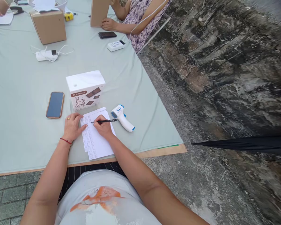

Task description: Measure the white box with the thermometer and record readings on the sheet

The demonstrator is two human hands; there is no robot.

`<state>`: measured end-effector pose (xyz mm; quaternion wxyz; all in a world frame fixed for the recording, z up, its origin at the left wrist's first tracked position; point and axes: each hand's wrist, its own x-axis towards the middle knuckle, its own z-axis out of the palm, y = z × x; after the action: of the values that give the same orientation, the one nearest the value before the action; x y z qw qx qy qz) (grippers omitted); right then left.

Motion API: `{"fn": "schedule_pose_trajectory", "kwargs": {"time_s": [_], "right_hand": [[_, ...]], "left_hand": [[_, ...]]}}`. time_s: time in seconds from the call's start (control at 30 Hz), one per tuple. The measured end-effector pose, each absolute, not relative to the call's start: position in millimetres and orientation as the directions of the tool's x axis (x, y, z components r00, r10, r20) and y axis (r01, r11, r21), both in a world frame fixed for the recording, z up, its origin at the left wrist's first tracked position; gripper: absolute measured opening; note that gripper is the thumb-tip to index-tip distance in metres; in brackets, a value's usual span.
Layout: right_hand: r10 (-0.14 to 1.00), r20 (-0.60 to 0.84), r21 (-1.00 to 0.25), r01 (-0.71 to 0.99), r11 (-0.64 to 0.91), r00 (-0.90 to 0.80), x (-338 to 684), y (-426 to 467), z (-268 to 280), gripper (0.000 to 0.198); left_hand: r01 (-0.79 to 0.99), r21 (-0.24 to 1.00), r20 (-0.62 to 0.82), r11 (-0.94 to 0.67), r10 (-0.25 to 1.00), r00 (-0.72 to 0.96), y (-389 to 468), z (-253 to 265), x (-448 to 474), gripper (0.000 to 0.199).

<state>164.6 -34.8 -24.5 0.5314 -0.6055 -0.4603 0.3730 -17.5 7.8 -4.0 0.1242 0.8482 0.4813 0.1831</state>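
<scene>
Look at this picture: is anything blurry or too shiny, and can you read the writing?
In the head view, the daylight looks soft, with no harsh shadows; also in the head view, "Su-per Meal" on the white box is readable, but the tiny writing on the paper isn't; again in the head view, the smartphone shows no bright glare.

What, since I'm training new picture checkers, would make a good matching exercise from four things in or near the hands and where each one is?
Things
1. slim black writing tool
2. white-and-blue, pistol-shaped plastic thermometer
3. rectangular smartphone with orange-brown edging
4. white-and-brown cardboard "Su-per Meal" box

Places
A. flat, left of the box
B. standing just beyond the written-on white paper
C. held in the right hand
D. lying right of the paper

Pairs: 1-C; 2-D; 3-A; 4-B
</scene>
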Motion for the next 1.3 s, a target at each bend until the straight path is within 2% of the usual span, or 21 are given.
{"fn": "schedule_pose_trajectory", "kwargs": {"time_s": [0.5,0.63,0.8,1.03,1.3], "right_hand": [[0.955,0.034,-0.975,0.22,-0.034,0.296,165,-35,-26,0.011],[0.973,-0.002,-0.978,0.204,-0.051,0.231,173,-31,-23,0.011],[0.99,0.039,-0.973,0.229,0.008,0.132,181,-35,-22,0.013],[0.976,0.036,-0.978,0.208,-0.009,0.213,176,-39,-28,0.013],[0.975,0.063,-0.982,0.189,0.022,0.215,179,-39,-27,0.01]], "left_hand": [[0.773,0.389,0.194,-0.501,0.865,0.463,9,-6,-17,0.038],[0.769,0.396,0.201,-0.502,0.865,0.461,10,-8,-17,0.037],[0.762,0.408,0.203,-0.503,0.864,0.462,11,-10,-16,0.037],[0.767,0.401,0.19,-0.501,0.865,0.465,9,-7,-15,0.038],[0.768,0.396,0.199,-0.503,0.864,0.463,9,-5,-16,0.039]]}}
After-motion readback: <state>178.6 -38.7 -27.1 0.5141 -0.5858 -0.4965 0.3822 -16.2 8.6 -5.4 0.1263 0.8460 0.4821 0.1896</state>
